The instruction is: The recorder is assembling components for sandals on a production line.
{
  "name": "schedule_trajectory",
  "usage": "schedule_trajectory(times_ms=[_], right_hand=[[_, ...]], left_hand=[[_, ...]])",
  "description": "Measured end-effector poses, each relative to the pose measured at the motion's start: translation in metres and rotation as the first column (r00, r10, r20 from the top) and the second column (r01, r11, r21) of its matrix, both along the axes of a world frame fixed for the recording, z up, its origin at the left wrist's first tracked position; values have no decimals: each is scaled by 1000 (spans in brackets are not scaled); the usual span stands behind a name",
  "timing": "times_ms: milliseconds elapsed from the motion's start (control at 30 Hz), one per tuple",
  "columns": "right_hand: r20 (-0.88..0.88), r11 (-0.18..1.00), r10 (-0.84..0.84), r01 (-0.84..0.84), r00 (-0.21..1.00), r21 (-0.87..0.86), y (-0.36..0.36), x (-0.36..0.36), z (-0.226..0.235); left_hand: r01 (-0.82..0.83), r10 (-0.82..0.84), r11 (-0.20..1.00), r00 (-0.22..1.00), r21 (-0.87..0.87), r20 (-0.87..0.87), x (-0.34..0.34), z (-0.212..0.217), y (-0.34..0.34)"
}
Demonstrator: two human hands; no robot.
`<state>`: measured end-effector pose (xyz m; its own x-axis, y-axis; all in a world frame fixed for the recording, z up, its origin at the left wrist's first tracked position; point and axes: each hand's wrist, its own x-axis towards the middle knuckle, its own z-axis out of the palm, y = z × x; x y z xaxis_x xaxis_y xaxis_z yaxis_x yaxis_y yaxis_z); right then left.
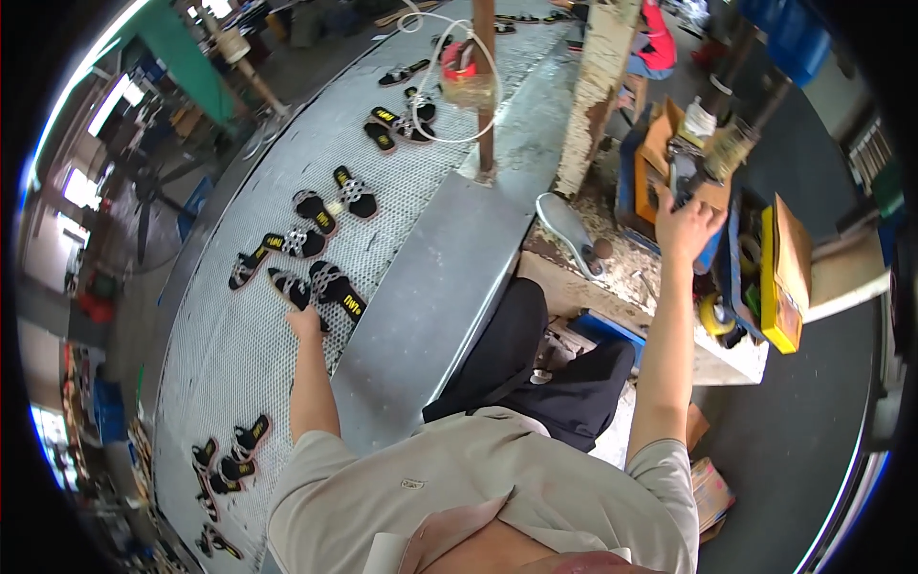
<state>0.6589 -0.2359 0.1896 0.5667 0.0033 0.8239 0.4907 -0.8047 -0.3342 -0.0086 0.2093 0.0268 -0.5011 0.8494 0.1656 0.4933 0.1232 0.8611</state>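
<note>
Mesh conveyor (239, 364) | left hand (306, 322) grip holding sandal (290, 287) | right hand (684, 225) grip unclear

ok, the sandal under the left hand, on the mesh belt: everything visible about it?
The sandal is black and flat with pale, patterned straps. It lies sole-down on the grey mesh belt, toe toward the person. The left hand touches its near end. Its partner lies just beside it. Material cannot be told.

Hidden or unclear at both hands

Left hand (306, 323): fingertips hidden against a black strappy sandal with yellow insole print (295, 290), grip unclear. Right hand (685, 228): fingers reach into a brown open cardboard box (662, 143); contents beyond fingertips too cluttered to identify.
</note>
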Motion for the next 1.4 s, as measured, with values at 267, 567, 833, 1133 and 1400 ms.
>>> schedule_trajectory(times_ms=[267,567,833,1133,1400], right_hand=[[135,999,0,-7,991,52,-2,-9,-2],[120,998,-5,-3,993,67,5,-12,0],[-52,999,25,-24,998,35,13,-11,-12],[-87,956,65,-37,994,291,30,10,-45],[-139,517,801,-553,583,653,28,-216,-90]], left_hand=[[-70,80,983,995,170,-56,34,13,-43],[221,-469,852,723,474,507,100,21,-67],[489,-577,800,467,347,670,193,23,-154],[707,-673,546,50,450,738,285,16,-235],[767,-583,421,-180,484,792,321,25,-285]])
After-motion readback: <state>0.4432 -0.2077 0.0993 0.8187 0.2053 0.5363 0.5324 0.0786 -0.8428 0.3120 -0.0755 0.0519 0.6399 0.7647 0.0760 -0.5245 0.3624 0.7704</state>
